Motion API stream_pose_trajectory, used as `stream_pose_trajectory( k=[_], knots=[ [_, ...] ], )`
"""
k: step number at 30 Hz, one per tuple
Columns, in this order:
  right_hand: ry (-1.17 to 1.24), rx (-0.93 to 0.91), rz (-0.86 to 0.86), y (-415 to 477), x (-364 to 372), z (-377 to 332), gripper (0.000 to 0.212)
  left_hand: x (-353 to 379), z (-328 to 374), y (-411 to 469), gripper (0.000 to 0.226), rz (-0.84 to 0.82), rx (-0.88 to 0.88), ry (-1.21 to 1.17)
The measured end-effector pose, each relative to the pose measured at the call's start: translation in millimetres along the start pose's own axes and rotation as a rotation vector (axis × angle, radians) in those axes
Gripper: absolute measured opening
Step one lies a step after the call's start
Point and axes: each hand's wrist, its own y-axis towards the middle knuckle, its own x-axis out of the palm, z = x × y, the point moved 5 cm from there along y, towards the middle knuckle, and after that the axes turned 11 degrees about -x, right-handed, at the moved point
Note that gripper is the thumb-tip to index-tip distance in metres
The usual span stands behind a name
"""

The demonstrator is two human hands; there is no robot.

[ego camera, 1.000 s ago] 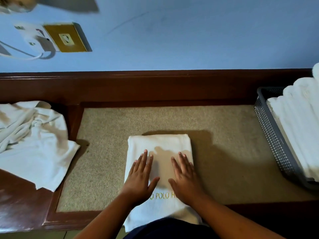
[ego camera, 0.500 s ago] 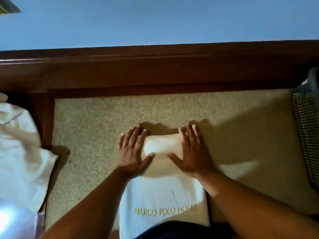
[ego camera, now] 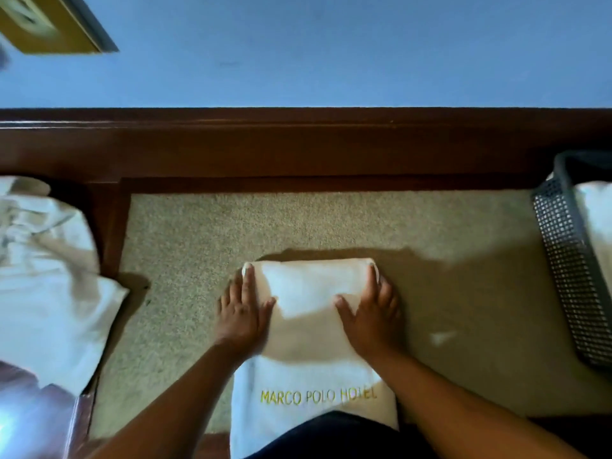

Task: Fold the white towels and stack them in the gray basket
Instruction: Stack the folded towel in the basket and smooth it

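Note:
A white towel (ego camera: 311, 293) with yellow "MARCO POLO HOTEL" lettering lies folded lengthwise on the beige mat (ego camera: 185, 246); its near end hangs over the front edge. My left hand (ego camera: 243, 309) lies flat along the towel's left edge, fingers straight. My right hand (ego camera: 372, 309) lies flat along its right edge, thumb spread inward. The gray mesh basket (ego camera: 563, 266) stands at the far right with white folded towels (ego camera: 596, 220) inside.
A crumpled heap of white towels (ego camera: 46, 276) lies at the left on the dark wooden ledge (ego camera: 298, 144). A blue wall rises behind, with a brass socket plate (ego camera: 43, 24) at the top left.
My hands slid from the towel's middle up to its far end and then apart to its left and right edges. The view shifted, so the basket shows more at the right.

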Motion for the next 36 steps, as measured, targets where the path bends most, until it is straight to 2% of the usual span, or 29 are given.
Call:
stream_pose_trajectory(
  k=[2, 5, 8, 9, 11, 13, 15, 16, 18, 22, 24, 27, 28, 29, 31, 34, 36],
  knots=[
    [0.070, 0.043, 0.039, -29.5, 1.0, 2.6, 0.095, 5.5, -14.8, -24.6, 0.097, -0.074, -0.021, 0.014],
    [0.310, 0.214, 0.027, -76.9, 5.7, 20.5, 0.095, 13.8, -37.7, -72.7, 0.115, -0.198, -0.108, -0.174],
    [0.490, 0.329, -0.032, -114.6, 19.6, 42.3, 0.100, 27.9, -56.5, -115.8, 0.111, -0.268, -0.204, -0.373],
    [0.544, 0.355, -0.064, -124.5, 22.2, 49.6, 0.092, 32.9, -62.2, -125.9, 0.108, -0.297, -0.248, -0.401],
    [0.654, 0.368, -0.155, -136.8, 22.1, 59.0, 0.053, 39.2, -69.9, -138.7, 0.098, -0.366, -0.342, -0.487],
    [0.728, 0.326, -0.265, -145.5, 16.3, 61.5, 0.027, 39.6, -65.0, -153.1, 0.096, -0.464, -0.381, -0.723],
    [0.799, 0.285, -0.349, -152.1, 8.8, 56.8, 0.011, 30.7, -50.9, -167.6, 0.082, -0.600, -0.412, -0.978],
    [0.851, 0.286, -0.360, -155.8, 4.3, 54.4, 0.009, 24.1, -42.9, -174.3, 0.071, -0.643, -0.421, -1.061],
    [0.932, 0.327, -0.343, -153.5, -1.9, 50.8, 0.022, 5.2, -28.5, -180.4, 0.055, -0.668, -0.418, -1.151],
    [1.165, 0.425, -0.339, -143.2, -45.0, 36.9, 0.026, -37.7, 7.4, -188.7, 0.058, -0.695, -0.360, -1.270],
    [1.255, 0.449, -0.352, -137.3, -77.4, 37.4, 0.026, -60.5, 29.9, -195.6, 0.046, -0.671, -0.322, -1.304],
    [1.324, 0.385, -0.392, -129.8, -122.3, 47.3, 0.045, -86.3, 65.4, -208.3, 0.024, -0.626, -0.253, -1.332],
    [1.341, 0.375, -0.406, -130.5, -137.8, 51.8, 0.043, -92.9, 73.7, -211.8, 0.022, -0.594, -0.216, -1.341],
    [1.368, 0.374, -0.397, -132.6, -153.7, 57.4, 0.033, -97.2, 84.5, -216.8, 0.023, -0.568, -0.201, -1.356],
    [1.382, 0.381, -0.350, -137.8, -180.4, 74.4, 0.018, -98.1, 106.7, -224.0, 0.012, -0.529, -0.150, -1.319],
    [1.369, 0.317, -0.349, -143.9, -221.7, 96.9, 0.022, -96.3, 147.2, -232.3, 0.026, -0.573, -0.142, -1.346],
    [1.357, 0.263, -0.312, -141.6, -262.0, 115.4, 0.018, -99.8, 182.4, -236.2, 0.057, -0.586, -0.081, -1.321]
  ],
)
